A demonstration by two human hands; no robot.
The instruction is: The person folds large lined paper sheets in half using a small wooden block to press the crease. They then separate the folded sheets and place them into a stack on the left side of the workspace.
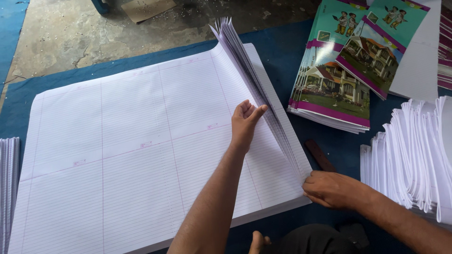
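Large white ruled sheets (122, 150), pink-lined into panels, lie stacked under the left hand (245, 123), whose open fingers press a lifted fan of sheets (254, 80). The right hand (332, 189) pinches the fan's near corner.

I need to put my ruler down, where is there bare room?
Free: the blue mat between the ruled sheets and the printed covers, and the bare floor beyond. Crowded: the right side, with folded white sheets.
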